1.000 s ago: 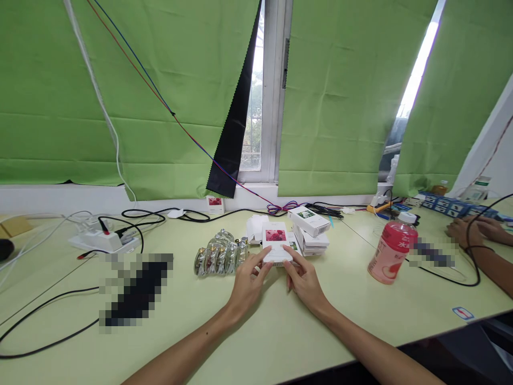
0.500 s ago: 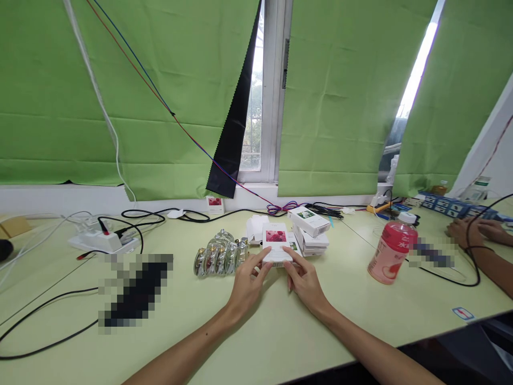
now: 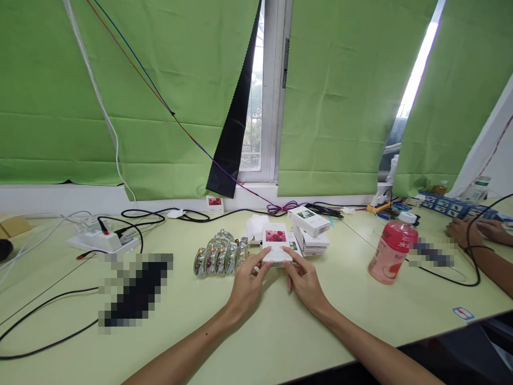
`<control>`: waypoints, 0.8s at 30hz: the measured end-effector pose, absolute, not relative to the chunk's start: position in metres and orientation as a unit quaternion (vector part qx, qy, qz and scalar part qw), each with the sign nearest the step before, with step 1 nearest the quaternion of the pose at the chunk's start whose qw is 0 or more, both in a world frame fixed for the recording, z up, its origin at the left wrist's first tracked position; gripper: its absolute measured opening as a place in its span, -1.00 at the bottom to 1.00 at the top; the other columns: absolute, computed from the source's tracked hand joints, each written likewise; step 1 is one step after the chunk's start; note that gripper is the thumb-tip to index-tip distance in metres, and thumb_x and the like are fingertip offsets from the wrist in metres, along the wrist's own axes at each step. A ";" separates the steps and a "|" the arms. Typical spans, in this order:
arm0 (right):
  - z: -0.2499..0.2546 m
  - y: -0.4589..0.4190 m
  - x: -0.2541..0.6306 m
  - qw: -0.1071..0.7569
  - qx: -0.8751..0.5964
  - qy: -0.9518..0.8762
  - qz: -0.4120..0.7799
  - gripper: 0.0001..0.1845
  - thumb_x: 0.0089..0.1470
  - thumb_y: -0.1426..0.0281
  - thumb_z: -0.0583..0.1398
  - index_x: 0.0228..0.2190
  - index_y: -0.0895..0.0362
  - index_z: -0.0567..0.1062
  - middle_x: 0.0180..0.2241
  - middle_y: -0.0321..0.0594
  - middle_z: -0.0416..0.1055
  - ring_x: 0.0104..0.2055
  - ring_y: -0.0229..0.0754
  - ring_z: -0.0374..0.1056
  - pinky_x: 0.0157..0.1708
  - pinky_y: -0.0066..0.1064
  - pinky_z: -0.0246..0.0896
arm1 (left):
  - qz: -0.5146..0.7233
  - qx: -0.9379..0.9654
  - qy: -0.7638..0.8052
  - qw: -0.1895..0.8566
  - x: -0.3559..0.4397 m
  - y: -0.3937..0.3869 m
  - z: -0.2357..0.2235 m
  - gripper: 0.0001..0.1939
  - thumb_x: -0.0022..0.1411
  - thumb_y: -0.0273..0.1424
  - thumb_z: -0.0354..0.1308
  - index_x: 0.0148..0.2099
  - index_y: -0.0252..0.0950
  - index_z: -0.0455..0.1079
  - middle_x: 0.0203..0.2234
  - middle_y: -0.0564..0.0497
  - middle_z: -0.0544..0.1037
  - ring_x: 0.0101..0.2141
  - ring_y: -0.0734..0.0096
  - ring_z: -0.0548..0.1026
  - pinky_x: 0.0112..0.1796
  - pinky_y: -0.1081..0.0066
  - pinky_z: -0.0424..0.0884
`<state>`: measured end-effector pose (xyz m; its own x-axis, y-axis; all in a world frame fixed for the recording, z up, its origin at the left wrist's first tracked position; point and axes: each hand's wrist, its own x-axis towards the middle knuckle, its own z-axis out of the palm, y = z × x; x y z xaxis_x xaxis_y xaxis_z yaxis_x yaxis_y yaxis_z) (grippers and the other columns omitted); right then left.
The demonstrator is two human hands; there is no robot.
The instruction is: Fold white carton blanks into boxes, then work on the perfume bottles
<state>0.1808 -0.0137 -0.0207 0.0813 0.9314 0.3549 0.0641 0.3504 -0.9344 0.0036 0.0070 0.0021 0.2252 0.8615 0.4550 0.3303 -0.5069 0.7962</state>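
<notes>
Left-hand fingers point(image 3: 258, 258) and right-hand fingers point(image 3: 295, 256) grasped a box point(image 3: 276, 235) between them. Clear packets point(image 3: 219, 259) lay just left, piled boxes point(image 3: 309, 220) beyond to the right, a bottle point(image 3: 390, 254) farther right; open surface point(image 3: 276, 334) stretched nearer, to a front edge point(image 3: 401, 345).

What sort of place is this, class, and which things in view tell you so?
Probably a shared workroom: there is a long table, a pile of small white cartons on it, and a co-worker's hand at the far right.
</notes>
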 end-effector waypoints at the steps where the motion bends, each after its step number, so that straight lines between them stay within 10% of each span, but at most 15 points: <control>1: -0.020 -0.014 0.181 0.591 -0.436 -0.570 0.368 -0.34 0.18 0.03 0.21 0.18 0.14 0.41 -0.62 -0.43 0.21 -0.65 -0.34 0.14 -0.64 -0.47 0.11 | 0.470 0.730 0.408 0.282 0.004 0.007 0.002 -0.54 0.35 -0.07 0.06 0.20 -0.10 0.42 -0.08 -0.05 0.56 -0.19 0.32 0.50 -0.28 0.41 0.41; 24: -0.022 -0.013 0.180 0.590 -0.442 -0.572 0.360 -0.33 0.23 0.01 0.15 0.21 0.16 0.38 -0.67 -0.46 0.17 -0.67 -0.33 0.14 -0.66 -0.50 0.14 | 0.482 0.720 0.401 0.297 0.004 0.006 0.002 -0.54 0.36 -0.04 0.02 0.16 -0.11 0.46 -0.16 -0.04 0.57 -0.27 0.37 0.49 -0.36 0.45 0.41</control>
<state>0.1799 -0.0133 -0.0218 0.0875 0.9300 0.3570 0.0800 0.3506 -0.9331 0.0038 0.0063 0.0019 0.2143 0.8640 0.4556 0.2921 -0.5018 0.8142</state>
